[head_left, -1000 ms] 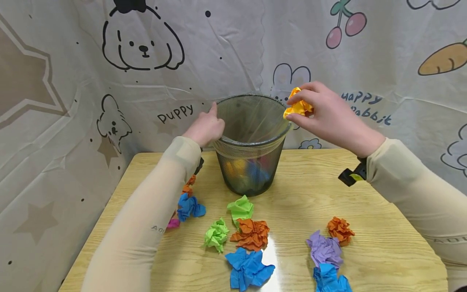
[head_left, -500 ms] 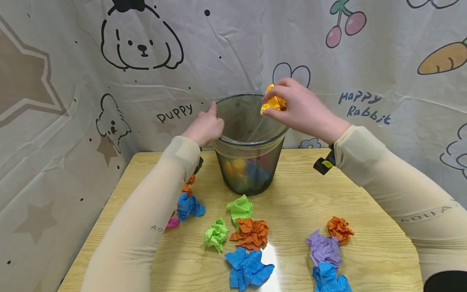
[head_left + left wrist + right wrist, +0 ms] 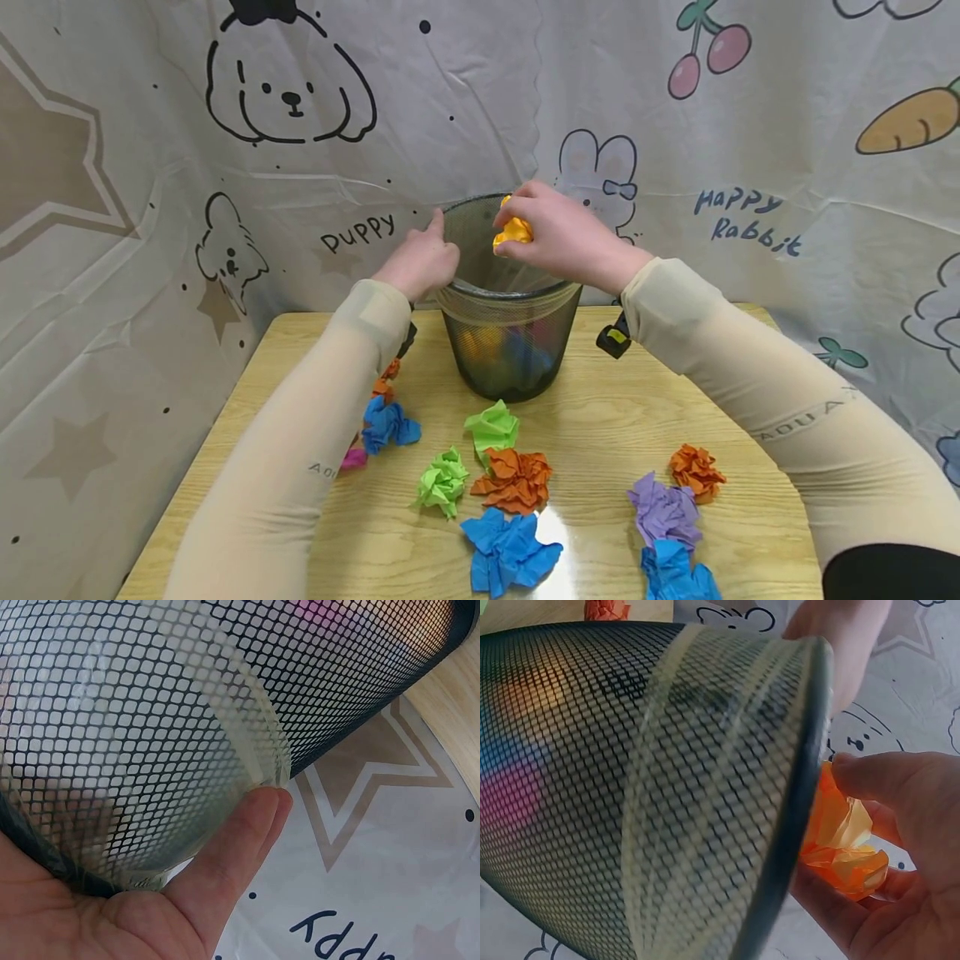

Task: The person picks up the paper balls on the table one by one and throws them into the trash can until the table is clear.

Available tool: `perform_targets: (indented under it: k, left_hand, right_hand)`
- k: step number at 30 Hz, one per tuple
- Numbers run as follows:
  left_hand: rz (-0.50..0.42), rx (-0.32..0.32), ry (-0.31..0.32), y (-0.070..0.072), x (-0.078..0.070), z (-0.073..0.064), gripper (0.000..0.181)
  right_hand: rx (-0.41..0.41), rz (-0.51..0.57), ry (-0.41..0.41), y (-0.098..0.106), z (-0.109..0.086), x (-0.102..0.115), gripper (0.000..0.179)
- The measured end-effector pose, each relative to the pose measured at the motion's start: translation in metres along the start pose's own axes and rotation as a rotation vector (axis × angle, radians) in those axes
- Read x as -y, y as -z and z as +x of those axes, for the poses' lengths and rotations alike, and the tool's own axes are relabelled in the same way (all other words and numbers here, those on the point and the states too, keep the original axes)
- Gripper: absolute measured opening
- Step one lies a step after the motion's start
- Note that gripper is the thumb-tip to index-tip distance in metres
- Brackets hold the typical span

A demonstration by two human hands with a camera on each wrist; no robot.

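A black mesh wastebasket [image 3: 495,375] with a clear liner [image 3: 517,313] folded over its rim stands at the table's back. My left hand [image 3: 423,260] grips its left rim, one finger against the mesh outside in the left wrist view. My right hand [image 3: 573,237] pinches a crumpled yellow-orange paper ball [image 3: 514,235] over the basket's mouth. In the right wrist view, that paper ball [image 3: 844,844] shows between thumb and fingers just beyond the rim [image 3: 802,780]. Colored paper balls show through the basket's lower mesh.
On the wooden table [image 3: 600,417] in front lie two green balls [image 3: 442,482], an orange-red one [image 3: 516,481] and a blue one [image 3: 510,552]. Purple [image 3: 664,510], orange and blue balls sit at right. More [image 3: 390,423] lie beside the left forearm. A printed curtain [image 3: 465,100] hangs behind.
My right hand has moved left with the yellow-orange paper ball, from the basket's right rim to above its opening, dipping slightly lower. The left hand stays at the rim.
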State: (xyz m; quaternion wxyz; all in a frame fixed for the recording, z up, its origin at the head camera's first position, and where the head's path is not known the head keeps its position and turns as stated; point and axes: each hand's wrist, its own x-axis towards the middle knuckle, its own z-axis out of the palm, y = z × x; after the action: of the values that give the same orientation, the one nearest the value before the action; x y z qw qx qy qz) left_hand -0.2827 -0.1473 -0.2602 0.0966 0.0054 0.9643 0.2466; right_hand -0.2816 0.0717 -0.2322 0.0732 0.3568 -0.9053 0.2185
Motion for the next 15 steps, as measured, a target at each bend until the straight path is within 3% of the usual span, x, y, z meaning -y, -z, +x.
perform_targets:
  k: [11, 15]
  left_hand:
    - [0.008, -0.011, -0.013, -0.001, 0.001, 0.001, 0.072]
    - [0.007, -0.011, -0.017, -0.001, 0.001, 0.001, 0.072]
  right_hand:
    - [0.083, -0.058, -0.023, -0.012, 0.008, 0.001, 0.033]
    - [0.138, -0.089, -0.037, -0.015, 0.008, 0.002, 0.042]
